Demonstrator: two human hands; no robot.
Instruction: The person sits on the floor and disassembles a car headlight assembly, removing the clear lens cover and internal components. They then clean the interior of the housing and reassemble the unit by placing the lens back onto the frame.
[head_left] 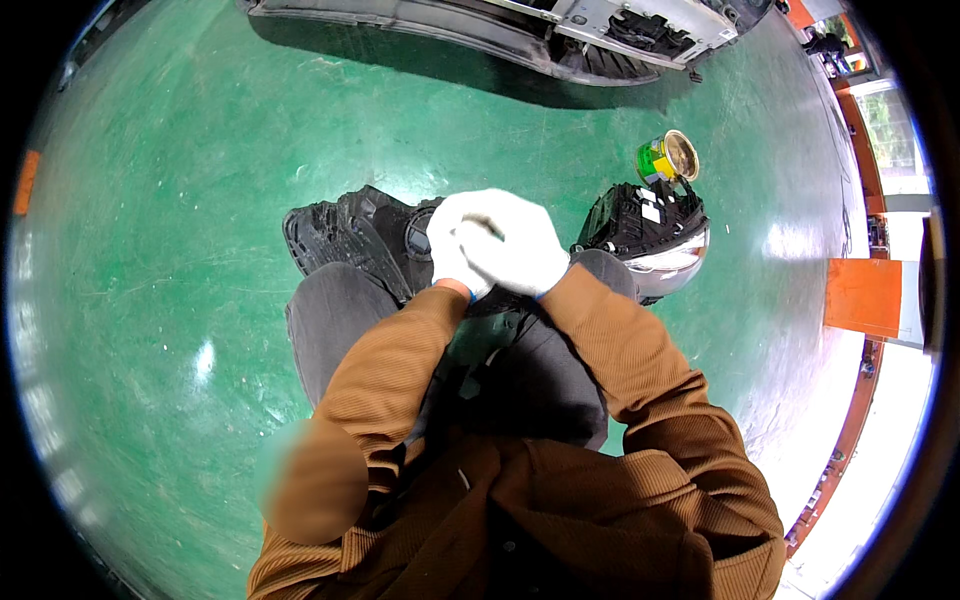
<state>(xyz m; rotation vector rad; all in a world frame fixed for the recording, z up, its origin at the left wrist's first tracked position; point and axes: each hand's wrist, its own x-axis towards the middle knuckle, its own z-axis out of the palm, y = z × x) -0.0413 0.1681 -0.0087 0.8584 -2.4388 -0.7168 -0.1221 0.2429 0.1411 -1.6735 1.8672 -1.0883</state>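
Observation:
My two hands, in white work gloves, meet in front of my knees. My left hand (455, 238) has its fingers curled in against the other glove. Over it closes my right hand (528, 248), fingers bent; whatever lies between the palms, if anything, is hidden. Below and behind the gloves is a black moulded plastic housing (365, 230) with a round opening, partly covered by my hands and knees. To the right, close by my knee, a headlight assembly (650, 225) with a black back and clear lens rests on the green floor.
A yellow and green tin (655, 160) lies tipped on the floor beyond the headlight. Across the far side stretches a large grey car bumper (450, 30) with metal parts on it. An orange panel (863, 297) stands at the right, near windows.

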